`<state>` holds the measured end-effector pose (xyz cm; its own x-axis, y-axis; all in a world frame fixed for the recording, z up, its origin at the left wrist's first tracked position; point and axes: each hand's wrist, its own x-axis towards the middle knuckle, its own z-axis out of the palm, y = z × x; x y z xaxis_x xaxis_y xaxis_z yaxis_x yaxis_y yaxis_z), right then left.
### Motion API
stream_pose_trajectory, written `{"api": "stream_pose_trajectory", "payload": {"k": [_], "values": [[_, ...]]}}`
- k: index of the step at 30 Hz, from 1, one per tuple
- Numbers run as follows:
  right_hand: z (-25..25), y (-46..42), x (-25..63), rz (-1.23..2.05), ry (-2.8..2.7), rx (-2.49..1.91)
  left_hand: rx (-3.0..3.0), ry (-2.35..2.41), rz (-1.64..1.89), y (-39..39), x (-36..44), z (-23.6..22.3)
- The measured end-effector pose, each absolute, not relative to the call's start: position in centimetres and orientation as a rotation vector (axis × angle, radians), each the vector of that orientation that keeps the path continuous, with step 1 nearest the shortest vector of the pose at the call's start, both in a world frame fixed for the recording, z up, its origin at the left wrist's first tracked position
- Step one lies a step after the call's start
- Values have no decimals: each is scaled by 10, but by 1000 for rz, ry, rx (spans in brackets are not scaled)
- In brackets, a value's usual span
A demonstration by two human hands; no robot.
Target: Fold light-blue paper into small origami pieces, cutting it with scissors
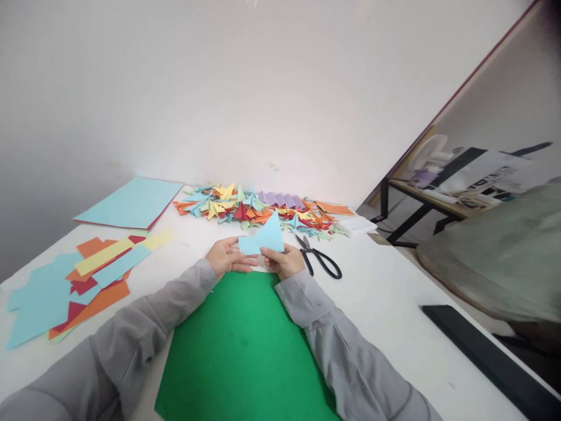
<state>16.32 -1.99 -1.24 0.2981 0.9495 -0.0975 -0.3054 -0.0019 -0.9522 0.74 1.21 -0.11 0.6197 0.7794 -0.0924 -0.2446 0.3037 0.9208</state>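
A light blue sheet of paper [268,235], partly folded into a slanted point at its upper right, is held up between my two hands. My left hand [227,257] pinches its left end, with the thumb near the lower edge and other fingers stretched below. On the right side, my right hand [284,261] grips the lower corner with the thumb in front. Both hands are just above the far edge of a green board [245,345]. Black-handled scissors [319,257] lie close to the right of my right hand, blades pointing away.
Behind my hands, a pile of folded colored paper shapes [243,210] runs along the wall. Cut paper scraps [79,286] lie at the left, and a stack of blue sheets [131,202] sits at the back left. A black strip [482,356] rests near the right table edge.
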Motion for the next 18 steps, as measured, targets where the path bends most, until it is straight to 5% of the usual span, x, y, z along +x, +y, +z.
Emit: {"api": "stream_pose_trajectory", "payload": {"k": [18], "values": [[-16,-24,164,1196,-1200,-1191,1326,732,810,8,9,0]]}}
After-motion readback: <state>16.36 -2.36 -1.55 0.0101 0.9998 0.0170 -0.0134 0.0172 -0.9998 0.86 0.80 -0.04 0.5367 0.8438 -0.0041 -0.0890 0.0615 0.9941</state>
